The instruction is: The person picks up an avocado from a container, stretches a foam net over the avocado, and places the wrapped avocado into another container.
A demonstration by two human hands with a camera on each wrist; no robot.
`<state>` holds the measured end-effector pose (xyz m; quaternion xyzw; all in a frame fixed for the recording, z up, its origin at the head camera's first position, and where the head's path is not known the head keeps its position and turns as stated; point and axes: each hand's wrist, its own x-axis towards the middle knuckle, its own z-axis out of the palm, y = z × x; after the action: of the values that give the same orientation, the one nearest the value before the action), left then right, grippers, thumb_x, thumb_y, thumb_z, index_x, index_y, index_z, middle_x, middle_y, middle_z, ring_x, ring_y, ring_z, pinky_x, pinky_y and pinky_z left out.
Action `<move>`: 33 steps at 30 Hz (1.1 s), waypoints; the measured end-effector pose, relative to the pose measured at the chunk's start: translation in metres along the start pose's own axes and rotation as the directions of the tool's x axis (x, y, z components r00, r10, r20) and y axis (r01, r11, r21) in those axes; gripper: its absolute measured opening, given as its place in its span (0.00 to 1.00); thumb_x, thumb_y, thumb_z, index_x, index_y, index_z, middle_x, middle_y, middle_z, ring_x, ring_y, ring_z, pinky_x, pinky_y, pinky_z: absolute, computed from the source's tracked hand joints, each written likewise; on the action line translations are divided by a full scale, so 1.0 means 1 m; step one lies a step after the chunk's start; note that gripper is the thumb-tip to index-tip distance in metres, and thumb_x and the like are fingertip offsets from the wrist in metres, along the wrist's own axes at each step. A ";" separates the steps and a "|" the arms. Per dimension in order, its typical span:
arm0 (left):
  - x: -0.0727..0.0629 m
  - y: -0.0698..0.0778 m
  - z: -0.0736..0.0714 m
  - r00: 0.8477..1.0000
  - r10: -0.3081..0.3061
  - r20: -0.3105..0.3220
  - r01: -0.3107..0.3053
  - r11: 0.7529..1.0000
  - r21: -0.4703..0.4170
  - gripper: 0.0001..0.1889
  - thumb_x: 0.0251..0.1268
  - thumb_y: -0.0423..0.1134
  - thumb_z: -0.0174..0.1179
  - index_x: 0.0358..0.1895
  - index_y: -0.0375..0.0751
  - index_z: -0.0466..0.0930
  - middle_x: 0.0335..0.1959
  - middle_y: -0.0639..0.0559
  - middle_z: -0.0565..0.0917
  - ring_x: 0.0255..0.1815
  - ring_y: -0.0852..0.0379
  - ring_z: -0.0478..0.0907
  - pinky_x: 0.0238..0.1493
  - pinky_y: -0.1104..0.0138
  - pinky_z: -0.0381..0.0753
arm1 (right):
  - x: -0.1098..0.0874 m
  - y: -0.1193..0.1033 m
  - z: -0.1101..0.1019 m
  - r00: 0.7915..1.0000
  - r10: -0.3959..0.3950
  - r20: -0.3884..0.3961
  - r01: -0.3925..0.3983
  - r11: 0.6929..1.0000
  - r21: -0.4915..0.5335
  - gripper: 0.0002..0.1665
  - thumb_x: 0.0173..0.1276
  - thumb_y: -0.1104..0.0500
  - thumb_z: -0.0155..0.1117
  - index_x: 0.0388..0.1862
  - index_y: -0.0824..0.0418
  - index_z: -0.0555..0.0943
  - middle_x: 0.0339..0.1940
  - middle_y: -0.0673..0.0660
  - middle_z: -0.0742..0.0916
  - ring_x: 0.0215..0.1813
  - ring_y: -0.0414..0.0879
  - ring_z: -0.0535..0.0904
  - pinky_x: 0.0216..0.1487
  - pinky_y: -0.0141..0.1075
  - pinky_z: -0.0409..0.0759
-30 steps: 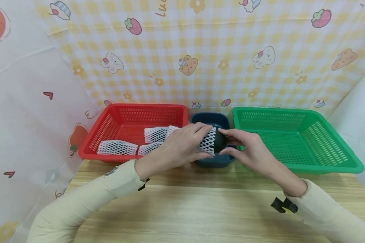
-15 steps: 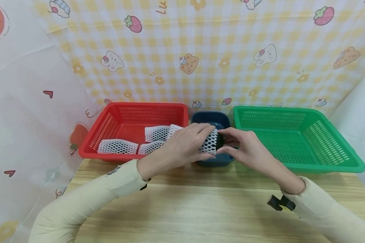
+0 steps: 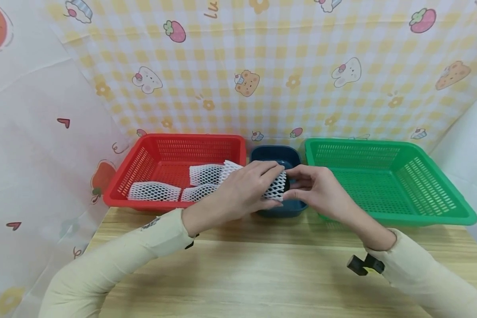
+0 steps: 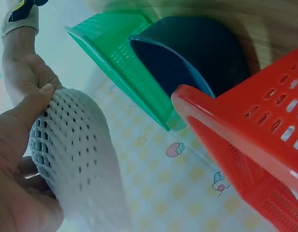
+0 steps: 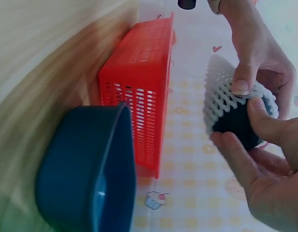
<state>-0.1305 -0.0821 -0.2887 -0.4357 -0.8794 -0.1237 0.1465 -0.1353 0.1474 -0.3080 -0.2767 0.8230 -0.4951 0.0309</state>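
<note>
My left hand (image 3: 240, 190) grips a white foam net sleeve (image 3: 277, 186) above the dark blue bin (image 3: 280, 212). Inside the sleeve's right end sits a dark, rounded, avocado-like fruit (image 5: 236, 124), mostly covered by the mesh. My right hand (image 3: 327, 192) pinches the fruit's bare end between thumb and fingers, as the right wrist view shows. In the left wrist view the sleeve (image 4: 81, 145) stretches out from the left hand. Several more foam net sleeves (image 3: 153, 192) lie in the red basket (image 3: 194, 138) at left; whether they hold anything is unclear.
The green basket (image 3: 389, 218) stands right of the blue bin, with no contents visible. All three containers are lined up along the back of the wooden table (image 3: 258, 278). A checked cloth (image 3: 206, 88) hangs behind them.
The fruit has slid further left into the foam net sleeve, leaving less of its dark end showing. The right hand has moved slightly left with it; the left hand keeps its grip.
</note>
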 end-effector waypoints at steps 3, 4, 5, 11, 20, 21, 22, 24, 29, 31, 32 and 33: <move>0.000 -0.001 -0.003 1.000 -0.018 -0.017 0.018 1.000 0.006 0.40 0.56 0.56 0.75 0.67 0.36 0.75 0.63 0.43 0.77 0.61 0.50 0.75 0.58 0.61 0.78 | -0.001 0.004 0.000 1.000 0.009 -0.006 -0.008 0.997 0.074 0.25 0.65 0.71 0.72 0.61 0.71 0.79 0.52 0.63 0.86 0.45 0.48 0.88 0.43 0.37 0.85; 0.000 -0.002 -0.003 1.000 -0.023 -0.019 0.023 1.000 0.008 0.40 0.56 0.56 0.75 0.67 0.36 0.75 0.63 0.43 0.78 0.61 0.50 0.75 0.58 0.61 0.79 | -0.002 0.006 0.001 1.000 0.014 -0.009 -0.013 0.994 0.106 0.25 0.65 0.71 0.72 0.61 0.71 0.79 0.52 0.63 0.86 0.46 0.49 0.88 0.44 0.38 0.85; 0.000 -0.002 -0.003 1.000 -0.025 -0.019 0.025 1.000 0.006 0.40 0.56 0.56 0.75 0.67 0.36 0.75 0.63 0.43 0.78 0.61 0.50 0.75 0.58 0.61 0.79 | -0.002 0.007 0.002 1.000 0.018 -0.014 -0.016 0.991 0.135 0.24 0.65 0.72 0.71 0.60 0.71 0.79 0.52 0.63 0.86 0.47 0.49 0.88 0.44 0.38 0.85; -0.003 -0.004 -0.001 0.999 0.027 -0.038 -0.026 1.000 0.004 0.38 0.57 0.55 0.75 0.66 0.36 0.76 0.63 0.43 0.78 0.61 0.50 0.75 0.59 0.61 0.77 | -0.004 0.013 0.007 0.998 0.043 -0.055 -0.028 0.969 0.246 0.21 0.63 0.74 0.71 0.55 0.71 0.79 0.50 0.64 0.86 0.47 0.49 0.87 0.46 0.41 0.84; -0.001 -0.005 0.000 0.995 0.074 -0.059 -0.075 0.997 -0.005 0.34 0.58 0.51 0.76 0.63 0.36 0.78 0.62 0.43 0.78 0.62 0.50 0.74 0.59 0.63 0.77 | -0.002 0.014 0.014 0.995 0.009 -0.102 0.016 0.970 0.245 0.19 0.62 0.78 0.70 0.52 0.74 0.80 0.48 0.66 0.86 0.45 0.49 0.88 0.44 0.40 0.85; -0.001 -0.005 0.000 0.995 0.076 -0.058 -0.077 0.997 -0.008 0.34 0.58 0.51 0.76 0.63 0.36 0.78 0.62 0.44 0.78 0.62 0.50 0.74 0.60 0.63 0.77 | -0.002 0.015 0.015 0.995 0.011 -0.104 0.017 0.966 0.258 0.19 0.62 0.78 0.69 0.53 0.75 0.80 0.48 0.66 0.86 0.45 0.49 0.88 0.45 0.41 0.85; -0.001 -0.006 -0.001 0.995 0.079 -0.057 -0.080 0.997 -0.011 0.33 0.58 0.50 0.76 0.63 0.36 0.78 0.62 0.44 0.79 0.62 0.50 0.74 0.60 0.63 0.76 | -0.002 0.015 0.016 0.995 0.013 -0.104 0.016 0.962 0.274 0.20 0.62 0.78 0.69 0.53 0.75 0.79 0.49 0.66 0.86 0.45 0.49 0.88 0.45 0.41 0.85; -0.001 -0.007 -0.001 0.995 0.085 -0.060 -0.086 0.996 -0.017 0.33 0.58 0.50 0.76 0.63 0.36 0.78 0.61 0.45 0.79 0.62 0.50 0.73 0.61 0.64 0.75 | -0.003 0.017 0.018 0.995 0.015 -0.098 0.017 0.950 0.311 0.21 0.63 0.78 0.68 0.55 0.75 0.77 0.50 0.66 0.85 0.47 0.49 0.88 0.47 0.41 0.84; -0.003 -0.008 -0.003 0.991 0.103 -0.088 -0.106 0.994 -0.028 0.33 0.57 0.48 0.77 0.63 0.36 0.79 0.60 0.45 0.79 0.62 0.50 0.73 0.61 0.65 0.74 | -0.007 0.020 0.017 0.994 -0.015 -0.108 0.053 0.934 0.355 0.20 0.71 0.72 0.65 0.60 0.73 0.73 0.56 0.65 0.80 0.55 0.51 0.82 0.54 0.39 0.81; -0.003 -0.008 -0.003 0.989 0.109 -0.097 -0.112 0.993 -0.023 0.33 0.57 0.47 0.77 0.63 0.36 0.79 0.60 0.45 0.79 0.61 0.50 0.73 0.61 0.65 0.75 | -0.007 0.022 0.017 0.994 -0.018 -0.106 0.055 0.929 0.365 0.21 0.75 0.68 0.62 0.63 0.71 0.72 0.60 0.65 0.78 0.59 0.52 0.80 0.56 0.40 0.80; -0.004 -0.008 -0.003 0.988 0.112 -0.102 -0.115 0.993 -0.022 0.33 0.57 0.47 0.77 0.63 0.36 0.79 0.60 0.45 0.79 0.61 0.50 0.73 0.60 0.65 0.75 | -0.006 0.023 0.016 0.995 -0.015 -0.094 0.049 0.927 0.372 0.22 0.76 0.66 0.61 0.65 0.70 0.71 0.62 0.64 0.77 0.60 0.53 0.79 0.57 0.41 0.80; -0.004 -0.007 -0.002 0.988 0.116 -0.105 -0.119 0.993 -0.024 0.33 0.56 0.47 0.78 0.63 0.36 0.79 0.60 0.45 0.79 0.61 0.50 0.73 0.60 0.65 0.75 | -0.006 0.023 0.016 0.997 -0.009 -0.070 0.035 0.925 0.378 0.24 0.77 0.64 0.60 0.68 0.68 0.69 0.64 0.64 0.76 0.61 0.53 0.79 0.58 0.41 0.79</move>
<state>-0.1340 -0.0900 -0.2885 -0.4819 -0.8415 -0.1504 0.1924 -0.1347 0.1455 -0.3370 -0.2578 0.7092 -0.6543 0.0505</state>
